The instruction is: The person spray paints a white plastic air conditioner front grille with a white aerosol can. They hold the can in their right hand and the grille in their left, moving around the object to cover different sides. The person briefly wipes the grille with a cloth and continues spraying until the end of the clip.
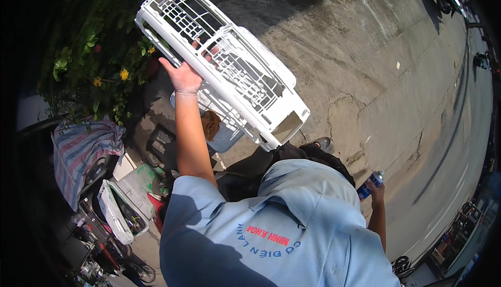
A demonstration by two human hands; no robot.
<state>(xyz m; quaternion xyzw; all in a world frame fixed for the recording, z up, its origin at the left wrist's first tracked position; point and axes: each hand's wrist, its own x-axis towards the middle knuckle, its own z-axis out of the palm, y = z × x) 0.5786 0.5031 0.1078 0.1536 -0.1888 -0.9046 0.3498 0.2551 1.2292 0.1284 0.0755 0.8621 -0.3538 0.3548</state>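
Note:
Out in front, my left hand [187, 80] grips the long edge of a white plastic air conditioner housing frame [225, 83]. The thumb lies on the near side, and the fingers show through the openings behind. Slanting from upper left to lower right, the frame has open slots and a grille along its length. Low on the right, my right hand [378, 190] is wrapped round a blue spray can [366, 188], its pale top pointing away from me. Below the frame, partly hidden, a pale blue plastic item [225, 140] has a brown cloth [211, 124] on it.
Bushes with yellow flowers [124, 74] stand at the left. Under them are a striped cover [86, 148], a white tub-like container [116, 215] and parked motorbikes [138, 271]. Cracked concrete pavement [355, 73] stretches right to a road [443, 167]. A sandalled foot [322, 143] shows past my body.

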